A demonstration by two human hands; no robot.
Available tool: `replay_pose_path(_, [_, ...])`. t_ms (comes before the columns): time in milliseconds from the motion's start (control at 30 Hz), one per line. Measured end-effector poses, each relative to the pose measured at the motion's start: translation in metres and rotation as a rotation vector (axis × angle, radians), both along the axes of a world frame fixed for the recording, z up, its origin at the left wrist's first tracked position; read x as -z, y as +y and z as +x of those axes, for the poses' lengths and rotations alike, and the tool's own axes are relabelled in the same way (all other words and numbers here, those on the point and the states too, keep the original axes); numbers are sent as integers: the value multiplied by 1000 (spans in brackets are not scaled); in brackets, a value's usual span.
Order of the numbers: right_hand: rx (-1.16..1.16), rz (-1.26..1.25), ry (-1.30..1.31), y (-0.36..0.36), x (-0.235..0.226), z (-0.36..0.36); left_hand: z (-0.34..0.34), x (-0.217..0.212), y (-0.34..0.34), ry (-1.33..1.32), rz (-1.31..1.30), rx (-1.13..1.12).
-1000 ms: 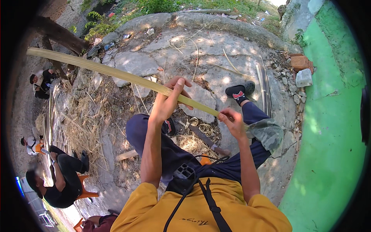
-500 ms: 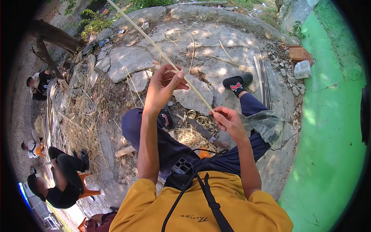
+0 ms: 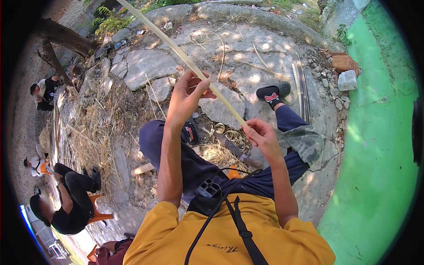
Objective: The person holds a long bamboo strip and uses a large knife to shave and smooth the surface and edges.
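Observation:
A long, pale bamboo strip (image 3: 227,104) slants across the view, from beyond the upper left edge down to my right hand. My left hand (image 3: 185,99) is closed loosely around it partway along, thumb on top and fingers curled. Its lower end sits pinched between the thumb and fingers of my right hand (image 3: 263,138). Beneath the hands, a large knife (image 3: 230,145) with a dark blade lies on the ground between my legs. Curled shavings (image 3: 216,154) are heaped beside the blade. A camouflage cloth (image 3: 304,143) covers my right knee.
Several long strips (image 3: 301,90) lie beyond my right foot, near a brick (image 3: 343,62), a white block (image 3: 347,80) and the green wall (image 3: 375,145). Dry fibres (image 3: 95,141) spread over the cracked ground at left. A person in black (image 3: 73,198) sits on an orange chair farther left.
The strip has turned and now shows a broader face, where it looked thin before. Both hands keep their hold and have hardly shifted.

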State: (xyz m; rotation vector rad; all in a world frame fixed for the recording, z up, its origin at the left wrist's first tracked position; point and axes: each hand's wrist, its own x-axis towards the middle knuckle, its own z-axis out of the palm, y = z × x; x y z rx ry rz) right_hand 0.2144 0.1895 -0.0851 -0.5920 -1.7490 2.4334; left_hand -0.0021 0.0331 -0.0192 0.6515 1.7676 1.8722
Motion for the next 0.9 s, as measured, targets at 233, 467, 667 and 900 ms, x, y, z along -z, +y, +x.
replay_pose_path(233, [39, 102, -6, 2, 6, -1, -1, 2, -3, 24, -4, 12])
replay_pose_path(467, [77, 119, 5, -2, 5, -1, 8, -13, -2, -9, 20, 42])
replay_pose_path(667, [41, 145, 3, -1, 6, -2, 9, -11, -2, -17, 88, 57])
replay_pose_path(900, [17, 147, -44, -3, 8, -4, 8, -9, -2, -34, 185, 72])
